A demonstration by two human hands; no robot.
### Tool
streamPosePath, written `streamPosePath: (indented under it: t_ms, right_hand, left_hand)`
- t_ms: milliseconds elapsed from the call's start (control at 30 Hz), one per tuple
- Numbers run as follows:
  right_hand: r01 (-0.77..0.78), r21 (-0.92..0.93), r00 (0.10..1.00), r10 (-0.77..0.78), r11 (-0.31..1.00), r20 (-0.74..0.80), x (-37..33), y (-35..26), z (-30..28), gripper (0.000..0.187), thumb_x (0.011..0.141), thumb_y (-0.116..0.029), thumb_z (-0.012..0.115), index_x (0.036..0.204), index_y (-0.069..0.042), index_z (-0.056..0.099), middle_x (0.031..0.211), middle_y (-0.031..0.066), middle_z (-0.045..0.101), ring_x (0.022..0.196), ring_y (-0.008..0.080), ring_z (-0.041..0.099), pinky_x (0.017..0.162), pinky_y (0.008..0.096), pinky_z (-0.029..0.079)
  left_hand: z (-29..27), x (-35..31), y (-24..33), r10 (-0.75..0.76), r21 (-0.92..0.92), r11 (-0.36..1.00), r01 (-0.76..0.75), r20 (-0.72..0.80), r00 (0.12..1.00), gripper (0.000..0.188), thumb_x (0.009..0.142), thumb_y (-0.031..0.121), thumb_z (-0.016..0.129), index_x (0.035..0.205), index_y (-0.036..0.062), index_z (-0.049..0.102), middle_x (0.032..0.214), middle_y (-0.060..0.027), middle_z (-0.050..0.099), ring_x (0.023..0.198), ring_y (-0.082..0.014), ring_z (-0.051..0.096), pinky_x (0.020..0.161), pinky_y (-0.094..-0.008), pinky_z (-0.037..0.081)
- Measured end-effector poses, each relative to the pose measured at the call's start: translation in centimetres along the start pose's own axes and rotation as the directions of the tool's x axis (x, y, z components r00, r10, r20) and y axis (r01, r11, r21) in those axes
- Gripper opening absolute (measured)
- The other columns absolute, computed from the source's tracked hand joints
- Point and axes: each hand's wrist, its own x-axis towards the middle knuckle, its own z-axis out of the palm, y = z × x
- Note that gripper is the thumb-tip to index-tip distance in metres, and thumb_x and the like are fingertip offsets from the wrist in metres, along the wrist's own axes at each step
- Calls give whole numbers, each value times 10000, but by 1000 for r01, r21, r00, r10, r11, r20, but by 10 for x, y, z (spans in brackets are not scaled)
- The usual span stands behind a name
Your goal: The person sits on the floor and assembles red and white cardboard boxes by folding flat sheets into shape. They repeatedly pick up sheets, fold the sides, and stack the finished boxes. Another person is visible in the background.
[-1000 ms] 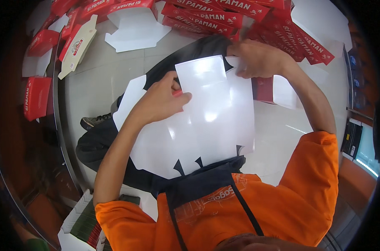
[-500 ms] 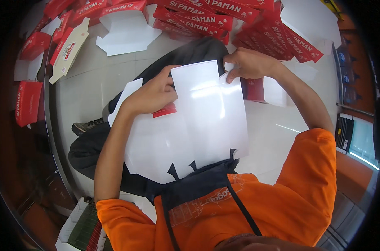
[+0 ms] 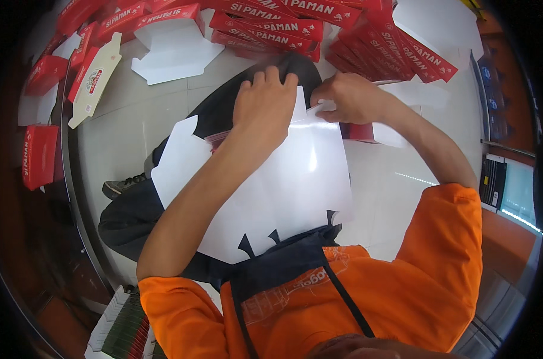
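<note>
A flat white cardboard box blank [image 3: 265,197] lies across my lap, with notches along its near edge and a bit of red showing at its far left flaps. My left hand [image 3: 264,105] is over its far middle flap, fingers curled over the far edge; the thumb is hidden. At the far right corner, my right hand [image 3: 346,99] is closed, pinching a small white flap [image 3: 320,110] between thumb and fingers.
Folded red boxes [image 3: 271,27] are heaped at the far side, more at the far right. An open white-lined box [image 3: 175,54] and a cream-lidded box [image 3: 96,81] lie far left. A red box [image 3: 362,133] sits beyond my right leg. Stacked cardboard pieces [image 3: 125,326] stand near left.
My left hand has moved right and away from me, from the blank's left flap onto its far middle flap, which now shows less. My right hand stays at the corner, its fingers closer together.
</note>
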Motion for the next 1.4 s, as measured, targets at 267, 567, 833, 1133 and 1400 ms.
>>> streamPosePath:
  t_ms: [267, 567, 833, 1133, 1400]
  right_hand:
    - [169, -237, 877, -256, 957, -407, -20, -4, 53, 134, 726, -101, 616, 819, -8, 592, 824, 134, 571, 767, 304, 565, 697, 419, 440]
    - [-36, -299, 735, -177, 953, -654, -45, -22, 109, 370, 752, -128, 715, 1076, 25, 624, 1079, 150, 648, 1084, 282, 592, 927, 454, 434]
    - [-135, 9, 848, 120, 991, -516, -59, -53, 119, 739, 838, -434, 623, 1349, 52, 401, 1359, 264, 472, 1322, 400, 406, 1132, 621, 114]
    - [64, 748, 765, 449, 660, -462, -66, -29, 123, 523, 945, -183, 564, 1378, 19, 353, 1342, 158, 550, 1194, 235, 563, 1049, 468, 354]
    - [19, 950, 572, 775, 312, -267, -47, -23, 124, 331, 871, -167, 696, 1110, 36, 591, 953, 110, 679, 860, 136, 627, 775, 290, 503]
  left_hand:
    - [17, -5, 6, 27, 134, 991, -1, -190, 981, 418, 676, 57, 753, 1047, 83, 561, 1008, -107, 553, 944, -249, 579, 747, -357, 462]
    - [15, -9, 16, -69, 146, 986, 85, -114, 991, 512, 693, 141, 799, 1126, 68, 536, 1042, -120, 534, 972, -285, 565, 785, -398, 456]
    - [14, -9, 22, -73, 218, 970, 110, -171, 983, 530, 688, 37, 729, 1181, 68, 538, 1050, -119, 540, 975, -280, 565, 789, -385, 466]
    - [26, 17, 38, 286, -84, 952, -293, -94, 954, 247, 746, 67, 608, 969, 68, 715, 1045, -66, 557, 1078, -273, 479, 926, -436, 358]
    - [17, 40, 46, 207, 11, 977, -211, 148, 967, 187, 743, 149, 713, 928, 138, 738, 1041, -57, 588, 1094, -246, 484, 953, -417, 316]
